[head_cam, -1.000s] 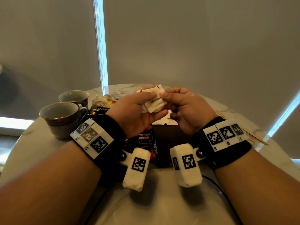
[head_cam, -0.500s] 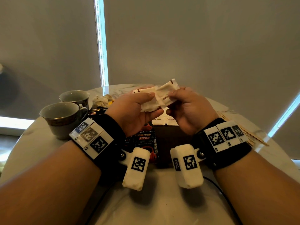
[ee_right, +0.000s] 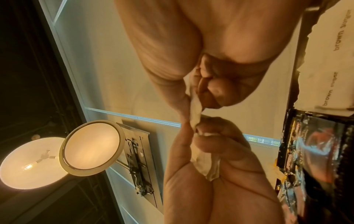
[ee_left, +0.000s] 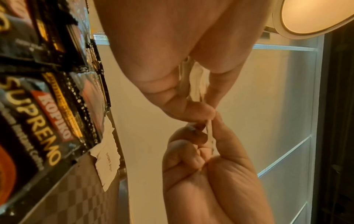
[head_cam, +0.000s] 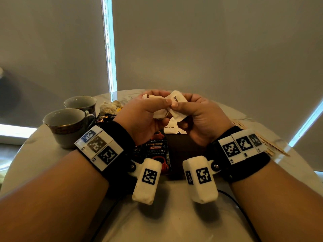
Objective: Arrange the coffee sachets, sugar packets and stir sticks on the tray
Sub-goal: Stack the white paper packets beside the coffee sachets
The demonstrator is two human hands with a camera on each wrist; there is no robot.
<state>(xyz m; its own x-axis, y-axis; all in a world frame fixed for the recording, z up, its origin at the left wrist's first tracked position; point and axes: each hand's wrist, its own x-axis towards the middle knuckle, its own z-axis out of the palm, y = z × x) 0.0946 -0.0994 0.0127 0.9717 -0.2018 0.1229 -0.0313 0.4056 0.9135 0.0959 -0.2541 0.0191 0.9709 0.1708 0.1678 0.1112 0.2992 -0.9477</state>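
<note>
1. Left hand (head_cam: 145,117) raised above the tray (head_cam: 185,145), fingers and thumb curled round a small bunch of white sugar packets (head_cam: 158,114); the left wrist view shows their edges between thumb and fingers.
2. Right hand (head_cam: 201,117) next to it, thumb and forefinger pinching one sugar packet (head_cam: 177,100) marked "brow…"; thumb tips of the two hands touch.
3. That packet is tilted and meets the left hand's bunch at the pinch point. Exact count in the bunch: cannot tell.
4. More sugar packets (head_cam: 172,125) lie flat on the tray under the hands, "brown sugar" print visible.
5. Black Kopiko sachets (head_cam: 157,154) lie on the tray's left part, overlapping; the loose packets sit just beyond them.
6. Stir sticks (head_cam: 272,147) lie on the table (head_cam: 174,222) to the right, off the tray, partly hidden by the right wristband.
7. Two cups (head_cam: 70,126) stand at the left on the table, crumpled wrappers (head_cam: 110,107) behind them.
</note>
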